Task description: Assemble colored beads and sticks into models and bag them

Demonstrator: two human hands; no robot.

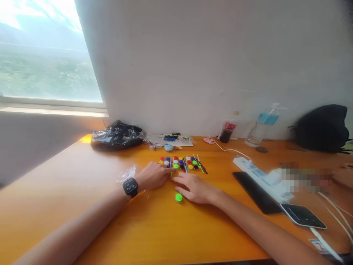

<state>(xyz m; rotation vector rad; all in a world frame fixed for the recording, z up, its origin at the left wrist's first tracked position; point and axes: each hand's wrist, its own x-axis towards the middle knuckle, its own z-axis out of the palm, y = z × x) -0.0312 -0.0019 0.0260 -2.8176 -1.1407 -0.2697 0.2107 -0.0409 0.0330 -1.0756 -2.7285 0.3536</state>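
Small round paint pots with coloured lids (180,158) stand in groups on the table, with bundles of thin coloured sticks, perhaps brushes, (199,163) lying between and beside them. My left hand (154,175), with a black watch on the wrist, reaches to the near edge of the middle group. Its index finger is stretched out by a green-lidded pot (176,166); the other fingers are curled and partly hidden. My right hand (194,187) rests just nearer to me, fingers apart, fingertips by a short green stick end. A separate green-lidded pot (178,198) stands below its thumb.
Clear plastic wrap (127,174) lies left of my left hand. Behind are a black plastic bag (117,136) and small tools. To the right sit a power strip (260,176), a dark tablet-like slab (255,193), a phone (303,215), bottles and another person's hand (343,176).
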